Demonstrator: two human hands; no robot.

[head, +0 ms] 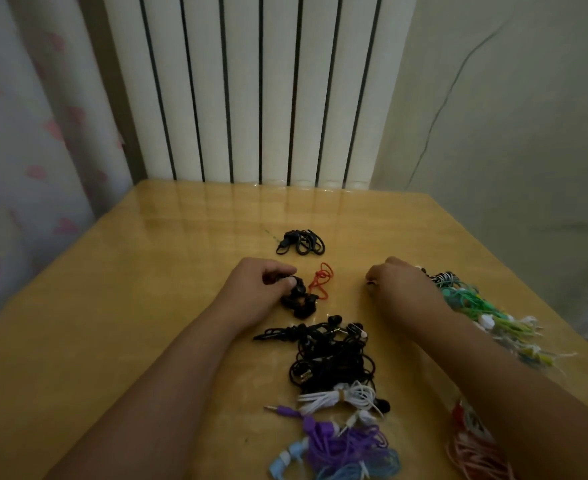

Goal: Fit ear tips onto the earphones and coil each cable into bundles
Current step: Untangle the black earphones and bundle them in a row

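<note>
White radiator ribs [251, 88] stand behind a glossy wooden tabletop [119, 306] in the head view. One black coiled bundle [301, 242] lies apart at the far side, probably set there as finished. The left hand [254, 289] curls its fingers [285, 271] round a small black earphone clump [299, 299], just beside a loose red cable [322, 284], likely mid-winding. The right hand [403, 282] is curled with something dark at its fingertips; whether that is an ear tip I cannot tell. Unsorted stock sits close: a black tangle [334, 358] in the middle, green earphones [476, 306] to the right, purple ones [348, 445] nearest.
</note>
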